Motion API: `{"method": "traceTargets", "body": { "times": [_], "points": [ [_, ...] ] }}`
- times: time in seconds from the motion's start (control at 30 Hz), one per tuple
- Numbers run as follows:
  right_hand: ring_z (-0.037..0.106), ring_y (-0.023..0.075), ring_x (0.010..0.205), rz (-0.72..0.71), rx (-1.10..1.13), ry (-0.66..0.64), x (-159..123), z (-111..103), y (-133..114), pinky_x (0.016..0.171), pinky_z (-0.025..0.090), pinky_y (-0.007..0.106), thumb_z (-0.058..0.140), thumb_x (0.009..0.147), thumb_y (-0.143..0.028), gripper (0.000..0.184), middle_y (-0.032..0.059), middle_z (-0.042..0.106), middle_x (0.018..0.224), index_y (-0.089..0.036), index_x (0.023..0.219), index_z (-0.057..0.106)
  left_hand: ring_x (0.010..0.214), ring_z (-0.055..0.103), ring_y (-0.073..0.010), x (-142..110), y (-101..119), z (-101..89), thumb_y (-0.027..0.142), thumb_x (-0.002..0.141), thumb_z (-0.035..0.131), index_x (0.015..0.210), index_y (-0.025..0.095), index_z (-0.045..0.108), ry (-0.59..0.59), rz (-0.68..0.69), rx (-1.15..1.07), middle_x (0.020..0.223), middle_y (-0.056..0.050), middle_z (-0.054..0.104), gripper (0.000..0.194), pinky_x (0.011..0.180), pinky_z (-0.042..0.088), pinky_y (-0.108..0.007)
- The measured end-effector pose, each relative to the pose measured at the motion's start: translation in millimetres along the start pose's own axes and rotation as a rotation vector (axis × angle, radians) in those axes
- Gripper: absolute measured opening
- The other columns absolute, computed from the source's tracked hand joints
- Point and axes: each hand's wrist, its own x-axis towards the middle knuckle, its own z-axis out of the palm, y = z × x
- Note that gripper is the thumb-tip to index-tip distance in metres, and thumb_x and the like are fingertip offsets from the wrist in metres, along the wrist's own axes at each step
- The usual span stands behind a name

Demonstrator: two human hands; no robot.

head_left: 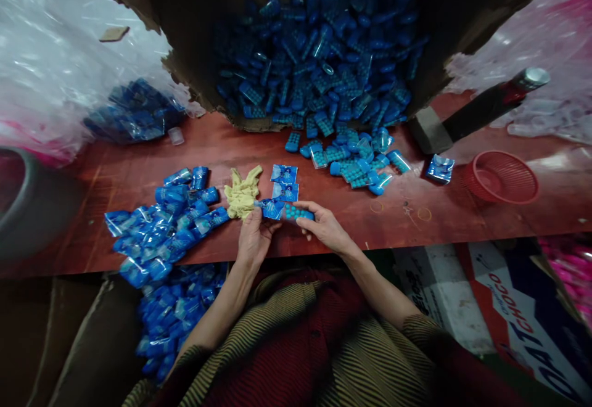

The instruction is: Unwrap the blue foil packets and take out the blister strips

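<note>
Left hand [253, 228] pinched a printed blue wrapper [272, 208], thumb against fingers; right hand [326, 227] pinched a bead-filled container [298, 213] at the wrapper's end. Flat blue labels [284, 183] lay at twelve o'clock, crumpled yellow bundle [242, 192] at ten, wrapped packs [161, 228] at nine, torn carton [185, 80] of containers toward twelve, red basket [502, 177] near three.

So on my feed, my left hand [253, 234] is in a pinch, thumb on top, fingers curled below. My right hand [326, 228] reaches in with bent fingers, pinching too. Left forearm [219, 308] and right forearm [382, 290] angle inward, hands close together but apart.
</note>
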Motion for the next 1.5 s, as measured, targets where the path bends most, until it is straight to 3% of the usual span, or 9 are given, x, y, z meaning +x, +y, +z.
{"method": "traceTargets", "body": {
  "times": [0.23,0.4,0.67,0.9,1.1,1.27,1.5],
  "points": [
    [0.046,0.0061,0.049,0.005,0.018,-0.021,-1.0,0.7,-2.5,0.04,0.04,0.016,0.061,0.076,-0.028,0.041,-0.0053,0.053,0.063,-0.019,0.115,0.057,0.063,0.065,-0.0134,-0.5,0.0,-0.2,0.037,0.058,0.081,0.077,0.015,0.06,0.004,0.031,-0.009,0.07,0.001,0.068,0.036,0.062,0.055,-0.025],
    [0.046,0.004,0.054,-0.126,-0.103,0.013,-2.9,-0.3,-5.3,0.049,0.041,0.016,0.062,0.075,-0.02,0.035,-0.0043,0.057,0.072,-0.023,0.11,0.063,0.064,0.065,-0.0137,0.4,0.1,-0.5,0.037,0.059,0.081,0.079,0.015,0.06,0.015,0.019,0.025,0.07,0.001,0.068,0.036,0.064,0.055,-0.027],
    [0.047,0.0052,0.049,0.038,0.166,0.006,-0.5,1.0,1.1,0.037,0.039,0.016,0.064,0.072,-0.029,0.04,-0.0043,0.054,0.07,-0.018,0.109,0.056,0.066,0.065,-0.0136,2.2,-0.4,-1.8,0.036,0.061,0.08,0.081,0.016,0.061,-0.016,0.039,0.023,0.07,0.001,0.068,0.034,0.065,0.056,-0.027],
    [0.047,0.0055,0.05,0.025,0.08,0.06,-1.4,2.5,-0.5,0.038,0.041,0.016,0.061,0.073,-0.029,0.04,-0.0055,0.053,0.065,-0.017,0.111,0.054,0.064,0.066,-0.0159,2.7,-0.2,-0.8,0.034,0.069,0.074,0.083,0.016,0.062,-0.008,-0.037,-0.012,0.074,-0.001,0.069,0.025,0.055,0.056,-0.026],
    [0.048,0.0071,0.049,0.009,-0.041,0.111,-4.3,8.0,0.5,0.04,0.042,0.018,0.058,0.076,-0.029,0.041,-0.0056,0.052,0.062,-0.017,0.115,0.053,0.064,0.066,-0.0156,3.4,-4.4,-0.9,0.034,0.071,0.072,0.082,0.016,0.062,0.044,-0.039,-0.008,0.072,-0.002,0.069,0.023,0.058,0.055,-0.025],
    [0.048,0.0068,0.05,-0.033,-0.165,0.124,-10.5,13.4,7.8,0.045,0.042,0.019,0.059,0.078,-0.031,0.039,-0.0044,0.054,0.066,-0.02,0.115,0.055,0.062,0.064,-0.0127,2.6,-9.0,-1.3,0.033,0.067,0.075,0.08,0.016,0.062,0.101,0.003,-0.006,0.07,0.0,0.067,0.025,0.058,0.053,-0.023],
    [0.047,0.0064,0.049,0.016,-0.072,0.104,-8.5,11.5,7.1,0.041,0.041,0.017,0.059,0.076,-0.031,0.039,-0.0056,0.052,0.065,-0.02,0.113,0.054,0.055,0.06,-0.0115,-3.2,-5.8,1.6,0.036,0.054,0.083,0.076,0.015,0.061,0.031,-0.061,0.07,0.064,0.002,0.065,0.038,0.05,0.051,-0.021]
  ]
}}
